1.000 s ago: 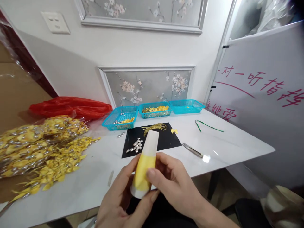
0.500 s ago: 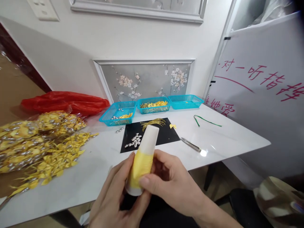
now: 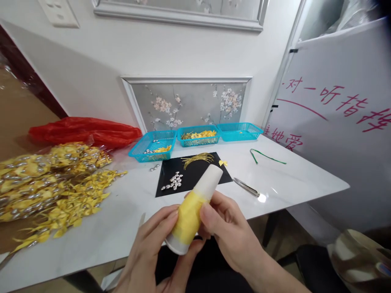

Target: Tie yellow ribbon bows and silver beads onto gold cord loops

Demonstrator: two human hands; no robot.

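Between my two hands, just off the table's front edge, is a white tapered cup [image 3: 209, 181] with a band of yellow ribbon [image 3: 190, 217] wrapped round its middle. It tilts, with the narrow end up to the right and the wide rim low and towards me. My left hand [image 3: 152, 240] is closed round the wide lower part, thumb beneath and fingers along the left side. My right hand [image 3: 229, 228] grips the right side, its thumb pressed on the yellow band. Its other fingertips are partly hidden behind the cup.
On the white table [image 3: 122, 224], a black mat [image 3: 166, 167] carries silver beads [image 3: 174, 181] and gold wires [image 3: 198, 158]. Nearby lie scissors-like snips [image 3: 246, 186] and a green tie [image 3: 269, 156]. Blue baskets [image 3: 240, 132] stand behind; yellow flower sprays [image 3: 70, 195] and red plastic [image 3: 85, 130] are left.
The cup has tilted further, its narrow end swinging right. My right hand has shifted up along the band, and the left fingers now lie higher on its side.
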